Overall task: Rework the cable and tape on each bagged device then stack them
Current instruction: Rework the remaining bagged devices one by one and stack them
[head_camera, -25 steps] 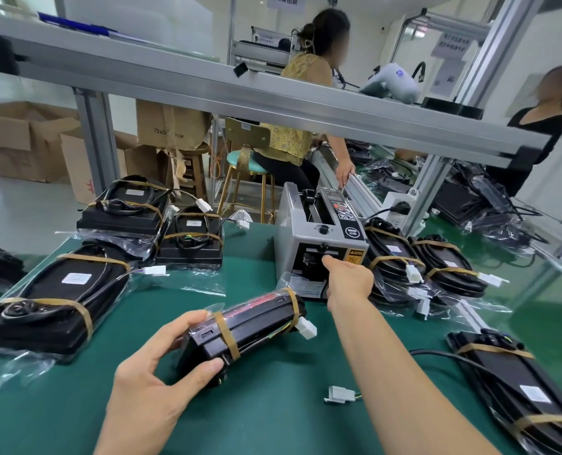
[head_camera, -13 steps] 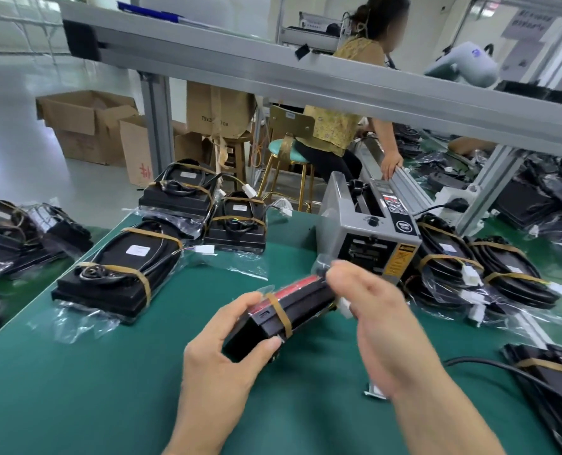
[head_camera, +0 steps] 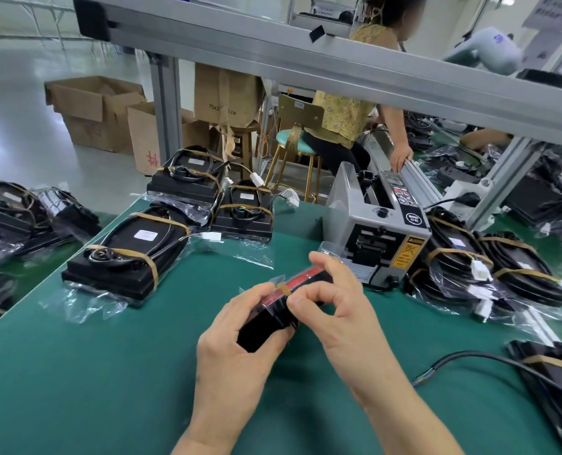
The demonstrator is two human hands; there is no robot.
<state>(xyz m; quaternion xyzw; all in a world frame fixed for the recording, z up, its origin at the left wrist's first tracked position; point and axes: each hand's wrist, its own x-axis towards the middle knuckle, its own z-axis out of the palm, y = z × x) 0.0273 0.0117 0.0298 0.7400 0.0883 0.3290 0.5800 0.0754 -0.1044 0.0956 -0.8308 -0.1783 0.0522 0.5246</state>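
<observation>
Hands meet over the middle of the green bench mat (head_camera: 76,372) in the head view, both on one black box-shaped device in a clear plastic bag (head_camera: 266,326), which is held just above the mat in front of the grey tape-dispensing machine (head_camera: 376,238). The left hand (head_camera: 240,343) curls around the near end of the device from below and the side, gripping it. The right hand (head_camera: 335,307) comes over the top, thumb and forefinger pinching at the brown tape band (head_camera: 284,288) that crosses the device's red upper face; its other fingers are bent above the far end. Much of the device is covered by the two hands, and whether a cable lies on it cannot be made out.

At the right edge, a black cable with bare wire ends (head_camera: 470,359) runs towards a taped device that is cut off by the frame. Left of the hands lies a large flat black device with a coiled cable under two brown tape bands (head_camera: 128,254), bag loose around it. Beyond it stand two smaller bagged stacks (head_camera: 214,195), and to the right of the machine more bagged units with white connectors (head_camera: 489,267) overlap so that their count is unclear.

A grey aluminium frame rail (head_camera: 305,64) crosses overhead. Behind it a person in a yellow top (head_camera: 348,110) sits on a stool; brown cardboard boxes (head_camera: 99,113) stand on the pale floor.
</observation>
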